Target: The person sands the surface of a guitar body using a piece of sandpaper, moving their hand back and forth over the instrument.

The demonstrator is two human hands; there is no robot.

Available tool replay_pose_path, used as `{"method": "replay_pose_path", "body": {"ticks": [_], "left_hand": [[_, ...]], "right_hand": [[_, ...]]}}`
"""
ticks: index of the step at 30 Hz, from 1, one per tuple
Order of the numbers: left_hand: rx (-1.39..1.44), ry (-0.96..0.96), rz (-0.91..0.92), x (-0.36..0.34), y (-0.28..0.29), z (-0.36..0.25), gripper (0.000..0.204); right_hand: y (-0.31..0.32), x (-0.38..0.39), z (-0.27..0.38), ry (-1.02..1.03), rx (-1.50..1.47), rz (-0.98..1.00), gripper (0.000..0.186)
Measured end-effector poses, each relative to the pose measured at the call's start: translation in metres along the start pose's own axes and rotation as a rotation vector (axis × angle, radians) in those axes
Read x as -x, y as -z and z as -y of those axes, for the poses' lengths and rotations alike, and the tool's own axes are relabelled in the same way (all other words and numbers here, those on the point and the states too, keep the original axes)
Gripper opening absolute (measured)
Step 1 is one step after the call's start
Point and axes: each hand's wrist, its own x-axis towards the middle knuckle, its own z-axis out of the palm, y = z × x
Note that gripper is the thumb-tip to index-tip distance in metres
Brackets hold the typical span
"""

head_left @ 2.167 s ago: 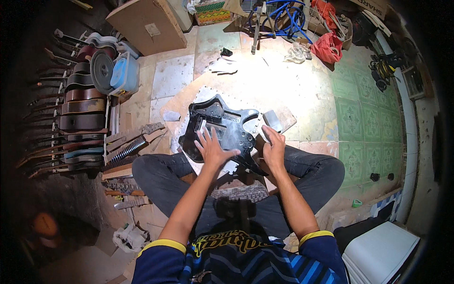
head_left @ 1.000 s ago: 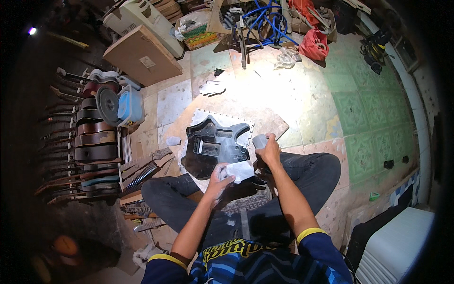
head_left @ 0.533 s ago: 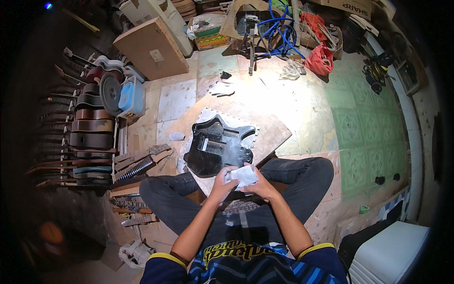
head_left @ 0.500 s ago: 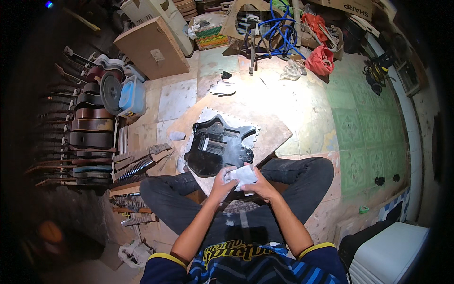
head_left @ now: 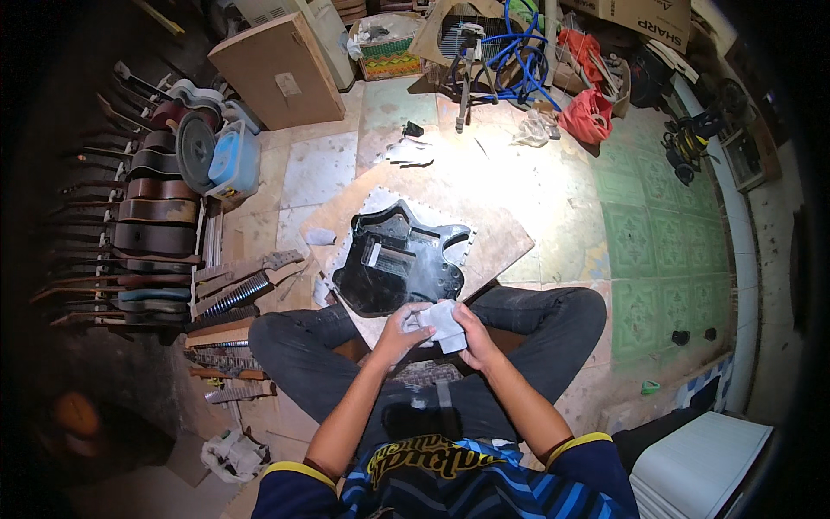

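Note:
Between my two hands, close to my lap, is a pale grey folded piece of sandpaper. My left hand pinches its left edge, its fingertips whitened with dust. On the other side, my right hand grips the right edge, thumb on top. A lower flap of the sheet sticks out below. Just beyond my hands lies a black electric guitar body, flat, with open cavities and several round holes near its right side. It rests on a pale foam mat over a brown board.
Small grey paper pieces lie left of the guitar body. Guitar necks are stacked by my left knee. A rack of guitars and a blue tub stand at left. Farther off are a blue hose and a red bag.
The sandpaper has turned more upright, and its lower flap now shows more. My right hand has shifted slightly right, its fingers along the sheet's right edge. The guitar body stays put.

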Motion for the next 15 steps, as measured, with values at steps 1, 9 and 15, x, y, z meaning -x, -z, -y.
{"method": "replay_pose_path", "body": {"ticks": [1, 9, 15], "left_hand": [[-0.024, -0.04, -0.005, -0.004, -0.001, -0.004, 0.057], [-0.666, -0.191, 0.15, -0.041, 0.041, -0.028, 0.094], [-1.287, -0.257, -0.045, -0.044, 0.036, -0.028, 0.077]], "right_hand": [[0.004, 0.0, 0.002, -0.022, -0.093, 0.058, 0.04], [0.002, 0.006, 0.019, -0.3, -0.305, 0.348, 0.053], [0.02, -0.019, 0.024, -0.01, 0.321, -0.284, 0.04]]}}
